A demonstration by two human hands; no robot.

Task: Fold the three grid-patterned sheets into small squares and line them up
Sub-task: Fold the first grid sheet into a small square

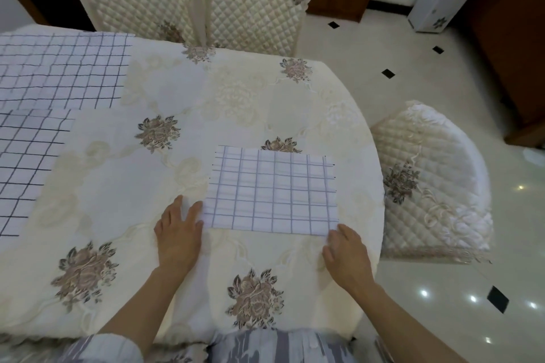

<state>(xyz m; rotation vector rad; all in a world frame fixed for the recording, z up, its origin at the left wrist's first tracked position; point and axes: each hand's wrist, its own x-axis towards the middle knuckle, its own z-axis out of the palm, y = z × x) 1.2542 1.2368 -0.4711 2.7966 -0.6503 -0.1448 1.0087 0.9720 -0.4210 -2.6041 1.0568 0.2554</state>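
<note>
Folded grid sheet point(272, 190) lies flat on the tabletop point(141, 186); left hand point(180, 230) and right hand point(343, 253) fingers spread, touching its near corners, grasping nothing. Two other sheets point(59, 68) are cut off beyond it.

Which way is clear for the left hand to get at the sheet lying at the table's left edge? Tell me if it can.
Probably yes. The left hand rests flat beside the partly folded sheet, holding nothing, and only bare tablecloth lies between it and the left-edge sheet. It would be a long sideways stretch.

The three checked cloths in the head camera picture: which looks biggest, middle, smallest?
1. Far-left cloth, biggest showing.
2. Near-left cloth, partly cut off by the frame, so unsure.
3. Folded cloth by the hands, smallest.
</note>
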